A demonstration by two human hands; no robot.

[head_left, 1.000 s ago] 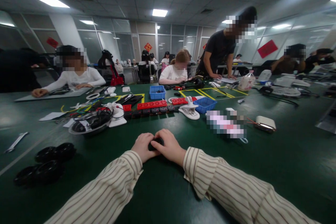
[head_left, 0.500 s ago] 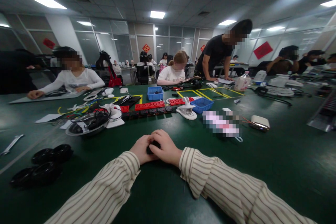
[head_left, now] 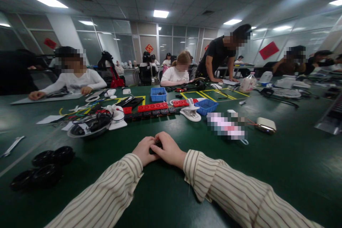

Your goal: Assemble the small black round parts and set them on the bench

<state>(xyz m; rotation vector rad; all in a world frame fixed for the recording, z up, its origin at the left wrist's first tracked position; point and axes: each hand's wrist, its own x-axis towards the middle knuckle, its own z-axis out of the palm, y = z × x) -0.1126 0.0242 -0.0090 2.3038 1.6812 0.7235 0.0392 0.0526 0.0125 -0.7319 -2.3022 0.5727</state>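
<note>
My left hand [head_left: 143, 150] and my right hand [head_left: 170, 150] meet above the green table [head_left: 149, 199], fingers curled round a small black object [head_left: 157, 145]. Only a dark sliver of it shows between the thumbs and fingers, so its kind is hidden. Both hands are closed on it and touch at the fingertips. Off to the left lie several glossy black wheel-like pieces [head_left: 47, 175], apart from my hands. A white clip base [head_left: 190, 112] stands just beyond my right hand.
A clear bowl [head_left: 88, 133] with dark cables sits ahead left, near a red and black strip [head_left: 152, 107]. Blue bins [head_left: 158, 95], a wrench [head_left: 13, 146], a cream-coloured case [head_left: 265, 125] and a bottle [head_left: 248, 82] also lie about. People work across the table.
My fingers have shifted slightly round the black object, and its visible part looks different. My hands stay in the same place. The standing person across the table has leaned lower.
</note>
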